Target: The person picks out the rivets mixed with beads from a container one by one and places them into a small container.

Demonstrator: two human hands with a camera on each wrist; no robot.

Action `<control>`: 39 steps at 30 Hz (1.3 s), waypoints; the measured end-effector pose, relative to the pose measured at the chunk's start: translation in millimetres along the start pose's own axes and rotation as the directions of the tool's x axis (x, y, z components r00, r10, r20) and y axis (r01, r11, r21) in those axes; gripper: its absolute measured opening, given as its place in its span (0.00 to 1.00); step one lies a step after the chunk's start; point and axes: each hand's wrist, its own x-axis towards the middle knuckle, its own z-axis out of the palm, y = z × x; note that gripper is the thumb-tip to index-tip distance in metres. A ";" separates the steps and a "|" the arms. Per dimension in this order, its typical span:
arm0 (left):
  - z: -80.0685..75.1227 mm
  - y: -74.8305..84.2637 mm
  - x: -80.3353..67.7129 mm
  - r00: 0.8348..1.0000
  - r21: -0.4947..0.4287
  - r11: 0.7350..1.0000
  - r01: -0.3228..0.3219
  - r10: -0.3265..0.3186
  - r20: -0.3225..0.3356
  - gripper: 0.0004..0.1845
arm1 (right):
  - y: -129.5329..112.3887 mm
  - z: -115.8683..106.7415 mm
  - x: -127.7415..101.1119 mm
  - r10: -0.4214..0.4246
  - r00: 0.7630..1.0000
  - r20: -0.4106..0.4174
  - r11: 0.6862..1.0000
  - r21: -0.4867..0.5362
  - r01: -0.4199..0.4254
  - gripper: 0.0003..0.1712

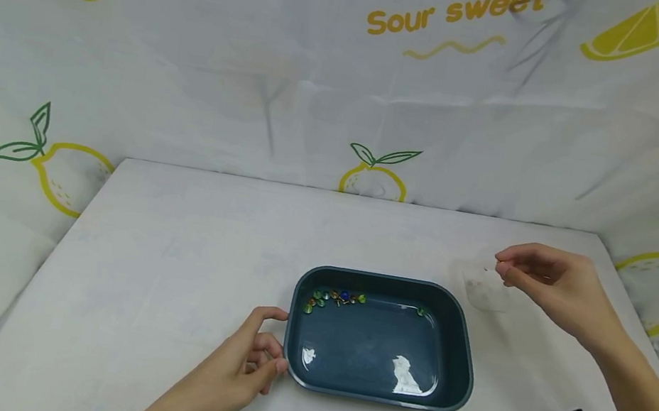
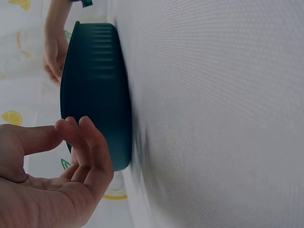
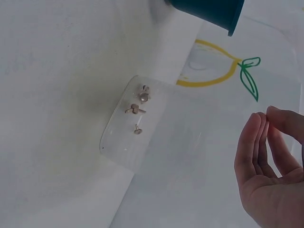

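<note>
Dark teal tray (image 1: 459, 370), smooth plastic, rounded rectangle with ribbed outer wall, sits at centre of the matte white worktop (image 1: 168, 245). Small glossy coloured pins (image 1: 336, 298) are clustered in its upper left corner, one apart at upper right. A clear, glossy plastic container (image 3: 142, 128) lies right of the tray, holding three metal pushpins (image 3: 138, 110). Left hand (image 1: 241, 371), fingers loosely curled, rests against the tray's lower left rim. Right hand (image 1: 550, 280) hovers above the clear container, thumb and fingertips pressed together; whether they pinch anything cannot be told.
</note>
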 end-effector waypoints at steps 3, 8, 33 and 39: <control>0.1 0.5 0.0 1.000 0.002 1.000 0.000 0.000 0.001 0.32 | 7.5 -2.6 0.8 -0.009 1.000 0.001 1.000 -0.009 0.009 0.10; 0.2 0.7 0.3 1.000 -0.004 1.000 0.011 -0.011 -0.002 0.33 | 15.1 -5.1 2.8 0.003 1.000 0.008 1.000 -0.012 -0.002 0.09; 0.0 0.0 0.6 1.000 -0.013 1.000 0.026 -0.026 0.004 0.32 | 32.3 -4.5 6.4 0.016 1.000 -0.021 0.989 -0.145 -0.019 0.10; 0.0 -0.1 0.8 1.000 -0.006 1.000 0.018 -0.018 0.002 0.33 | 31.6 -2.9 6.5 0.006 1.000 -0.030 0.990 -0.140 -0.010 0.10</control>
